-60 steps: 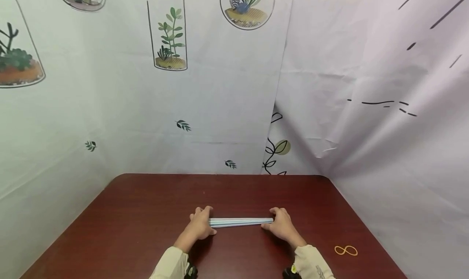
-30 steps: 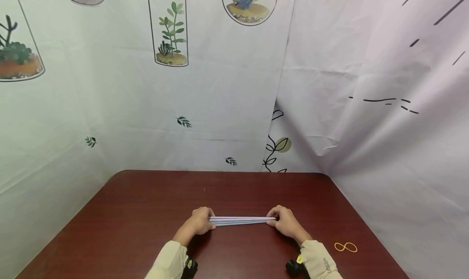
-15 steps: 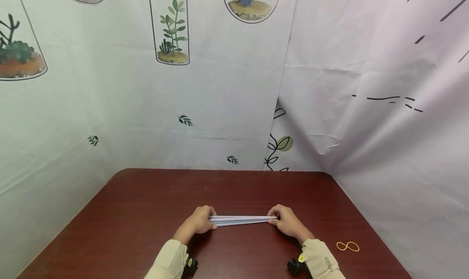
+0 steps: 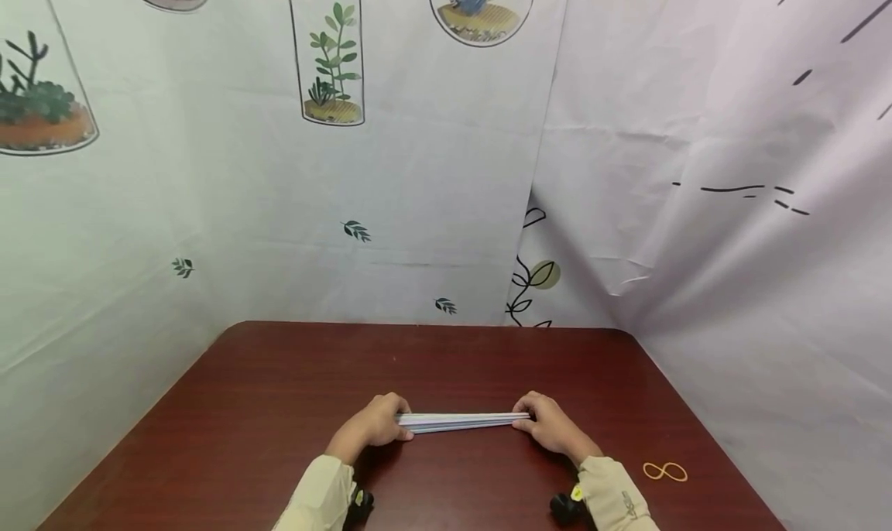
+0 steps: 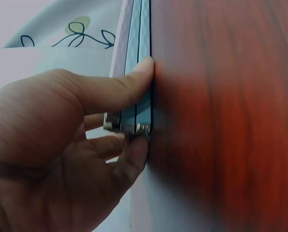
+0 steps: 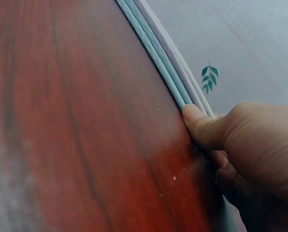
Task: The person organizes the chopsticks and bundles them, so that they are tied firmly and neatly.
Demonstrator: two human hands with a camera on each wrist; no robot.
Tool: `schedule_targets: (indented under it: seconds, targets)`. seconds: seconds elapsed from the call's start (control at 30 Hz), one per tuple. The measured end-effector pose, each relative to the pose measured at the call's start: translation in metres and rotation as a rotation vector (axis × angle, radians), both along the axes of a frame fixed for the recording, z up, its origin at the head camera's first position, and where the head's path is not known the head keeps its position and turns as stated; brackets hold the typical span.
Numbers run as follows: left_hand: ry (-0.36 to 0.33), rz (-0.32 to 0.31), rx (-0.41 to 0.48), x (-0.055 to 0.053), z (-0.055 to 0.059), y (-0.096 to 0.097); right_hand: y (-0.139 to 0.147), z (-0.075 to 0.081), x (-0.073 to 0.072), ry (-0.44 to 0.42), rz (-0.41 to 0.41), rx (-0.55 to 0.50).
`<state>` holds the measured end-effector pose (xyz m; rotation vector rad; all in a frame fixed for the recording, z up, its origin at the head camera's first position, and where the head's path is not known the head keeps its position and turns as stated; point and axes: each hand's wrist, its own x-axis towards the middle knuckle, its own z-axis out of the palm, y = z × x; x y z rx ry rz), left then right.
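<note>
A bundle of several pastel chopsticks [image 4: 460,421] lies crosswise, low over the table, light blue, lilac and white in colour. My left hand [image 4: 376,423] grips their thicker left ends. In the left wrist view its thumb lies across the blue chopsticks [image 5: 145,34] and the fingers curl around from the other side, near the square end faces. My right hand [image 4: 550,426] pinches the thinner right ends. The right wrist view shows its thumb pressed on the chopsticks [image 6: 158,53] beside the tabletop; the very tips are hidden in the hand.
A yellow rubber band [image 4: 665,471], twisted into a figure eight, lies on the dark red table [image 4: 313,368] to the right of my right hand. A white printed cloth [image 4: 418,183] hangs behind the table and at both sides.
Two seconds ago the right fingers were spread around the chopstick ends; now they pinch them. The right hand has shifted slightly right. The left fingers have drawn in, still on the thick ends.
</note>
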<state>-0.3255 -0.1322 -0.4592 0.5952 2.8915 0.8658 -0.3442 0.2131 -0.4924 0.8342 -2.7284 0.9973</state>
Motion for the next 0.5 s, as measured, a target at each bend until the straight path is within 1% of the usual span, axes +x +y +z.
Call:
schedule_targets:
  seconds: [0.23, 0.5]
  targets:
    - [0.028, -0.052, 0.029, -0.0031, -0.0043, -0.0045, 0.003, -0.0022, 0.0008, 0.007, -0.006, -0.014]
    - [0.05, -0.06, 0.035, -0.0024, -0.0042, -0.009, 0.0033, -0.0058, -0.0032, 0.007, -0.006, -0.062]
